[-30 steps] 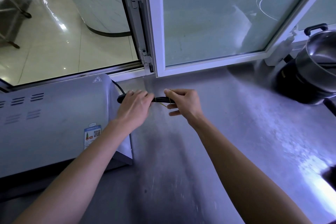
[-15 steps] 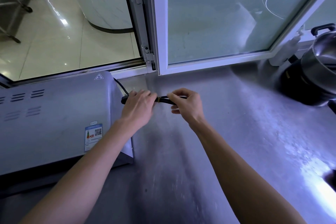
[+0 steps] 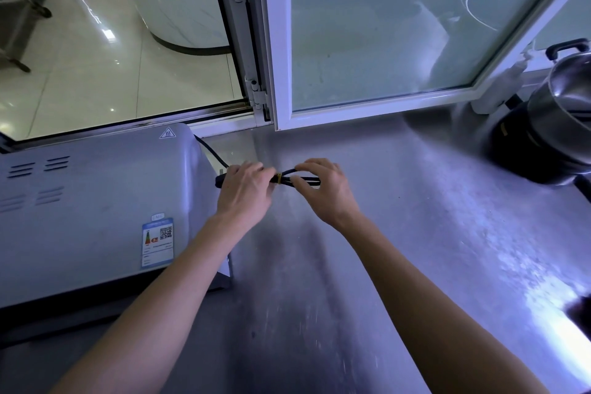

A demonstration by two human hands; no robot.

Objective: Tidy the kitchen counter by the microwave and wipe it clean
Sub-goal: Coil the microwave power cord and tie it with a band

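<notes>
1. Step in hand: tidying stage. The black power cord (image 3: 303, 178) of the microwave (image 3: 96, 201) is folded into a bundle, held just above the bench (image 3: 399, 233) at the microwave's 3 o'clock side.
2. Hands: left hand (image 3: 244, 193) curls round the bundle's left end; right hand (image 3: 326, 190) pinches the loops at its right. A yellow tie (image 3: 279, 178) sits between them.
3. Next move, judged: secure the tie, lay the bundle beside the microwave; wiping not yet begun, no cloth in view.
4. Count: one microwave, one cord bundle, one tie, one steel pot (image 3: 566, 99) at 2 o'clock, one white bottle (image 3: 499, 89) beside it.
</notes>
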